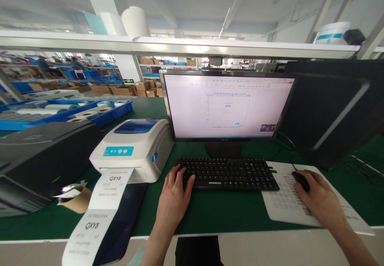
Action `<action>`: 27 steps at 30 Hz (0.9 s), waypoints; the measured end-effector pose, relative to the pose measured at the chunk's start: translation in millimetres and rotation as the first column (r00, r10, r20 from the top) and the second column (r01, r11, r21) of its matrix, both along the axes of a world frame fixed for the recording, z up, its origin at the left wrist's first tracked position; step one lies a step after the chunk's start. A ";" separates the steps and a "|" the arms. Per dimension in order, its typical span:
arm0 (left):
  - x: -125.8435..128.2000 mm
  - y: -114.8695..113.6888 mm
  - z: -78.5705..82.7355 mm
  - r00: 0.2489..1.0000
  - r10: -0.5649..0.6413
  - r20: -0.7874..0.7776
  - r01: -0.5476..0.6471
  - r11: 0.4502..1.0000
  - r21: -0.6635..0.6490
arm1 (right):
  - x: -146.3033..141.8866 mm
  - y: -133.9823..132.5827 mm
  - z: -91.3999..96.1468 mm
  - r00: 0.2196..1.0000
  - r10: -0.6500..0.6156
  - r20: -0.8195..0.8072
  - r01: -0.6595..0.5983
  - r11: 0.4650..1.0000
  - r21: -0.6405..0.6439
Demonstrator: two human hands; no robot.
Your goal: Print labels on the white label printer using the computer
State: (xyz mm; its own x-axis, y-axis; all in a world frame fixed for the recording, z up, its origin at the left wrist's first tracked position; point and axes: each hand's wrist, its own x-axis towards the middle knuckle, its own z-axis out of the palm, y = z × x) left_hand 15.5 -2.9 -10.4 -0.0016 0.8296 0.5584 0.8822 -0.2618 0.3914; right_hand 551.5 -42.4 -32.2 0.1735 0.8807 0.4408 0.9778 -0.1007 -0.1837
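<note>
My left hand [176,194] rests on the left end of a black keyboard [228,174], fingers apart over the keys and thumb near its front edge. At the right, my right hand [316,194] is wrapped over a black computer mouse [301,181]. The mouse sits on a white printed mouse pad [282,206]. Behind the keyboard stands a monitor [225,106] whose screen shows a small window with "QXY8". Left of it, a white label printer [132,148] has a strip of printed labels [100,214] hanging from its front slot, over the table edge.
A dark printer-like machine [45,158] and a cut cardboard tube [78,198] are at the left. Blue trays [99,118] with rolls lie behind. A large black panel [336,110] stands right of the monitor. A shelf [192,47] crosses above.
</note>
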 end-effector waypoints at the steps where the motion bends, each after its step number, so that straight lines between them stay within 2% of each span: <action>1: -0.1 0.0 -0.1 1.000 -0.001 -0.002 0.001 1.000 0.001 | -0.7 -0.1 0.7 1.000 0.005 -0.005 -0.005 1.000 0.004; 18: 0.5 -1.6 2.1 1.000 0.013 -0.007 -0.013 1.000 -0.009 | -3.2 1.2 -0.2 1.000 0.024 -0.016 -0.023 0.997 0.067; 27: 0.0 -0.9 0.6 1.000 0.004 -0.003 -0.004 1.000 -0.003 | 2.6 1.3 -3.1 1.000 0.000 0.007 0.000 0.999 0.033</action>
